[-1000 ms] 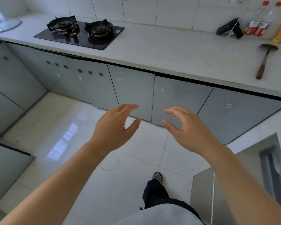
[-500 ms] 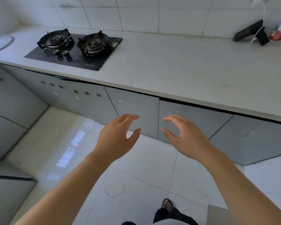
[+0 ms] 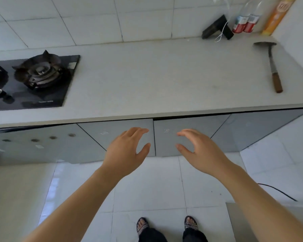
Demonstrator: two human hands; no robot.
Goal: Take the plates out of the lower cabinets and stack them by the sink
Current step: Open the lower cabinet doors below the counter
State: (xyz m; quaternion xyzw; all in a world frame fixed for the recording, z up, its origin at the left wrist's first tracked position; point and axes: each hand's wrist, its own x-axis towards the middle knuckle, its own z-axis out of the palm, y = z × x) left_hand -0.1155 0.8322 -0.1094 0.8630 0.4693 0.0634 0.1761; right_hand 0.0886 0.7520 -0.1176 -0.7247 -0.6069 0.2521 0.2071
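Head view: no plates or sink show; the plates are presumably behind the closed lower cabinet doors (image 3: 115, 137). Near the left door hangs the left hand (image 3: 124, 152), fingers spread and empty; the right hand (image 3: 198, 151) is likewise loose at the right door (image 3: 184, 135). No handles show, so hook fingertips under each door's top edge, below the jutting counter (image 3: 156, 81), and step back for swing room.

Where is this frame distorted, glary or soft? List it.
Head view: wide-angle bending curves the countertop edge and splays the wall tiles; window glare streaks the glossy floor; the stove and the cabinet doors beneath it look smeared; both open hands, left hand and right hand, are fairly sharp.
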